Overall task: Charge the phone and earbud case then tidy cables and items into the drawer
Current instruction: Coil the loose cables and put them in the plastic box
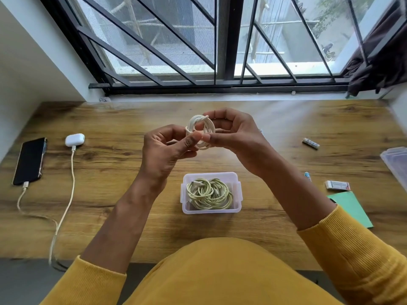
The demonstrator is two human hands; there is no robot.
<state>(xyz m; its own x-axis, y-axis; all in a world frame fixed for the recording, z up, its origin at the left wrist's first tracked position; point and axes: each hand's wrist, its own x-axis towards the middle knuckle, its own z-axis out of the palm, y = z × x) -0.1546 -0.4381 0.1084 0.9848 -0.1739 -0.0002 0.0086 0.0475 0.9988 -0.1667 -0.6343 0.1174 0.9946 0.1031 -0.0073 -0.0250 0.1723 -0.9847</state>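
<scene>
A: Both hands work 1 coiled white cable (201, 131) above the desk (286, 128); the left hand (168, 148) pinches its near loops, the right hand (231, 133) curls round the far side, seemingly so the coil cannot spring open.

B: Where do the other things lie?

A: The phone (29, 160) and earbud case (74, 139) lie plugged in at far left. A clear tub (187, 211) holding coiled cables (209, 193) sits directly below, open-topped, with bare wood around it. No drawer shows.

We sit at a wooden desk (286, 119) with daylight on it. At twelve o'clock, a window (167, 40) with dark diagonal bars; at two o'clock, a dark curtain (378, 62); at ten o'clock, a white wall (33, 69).
</scene>
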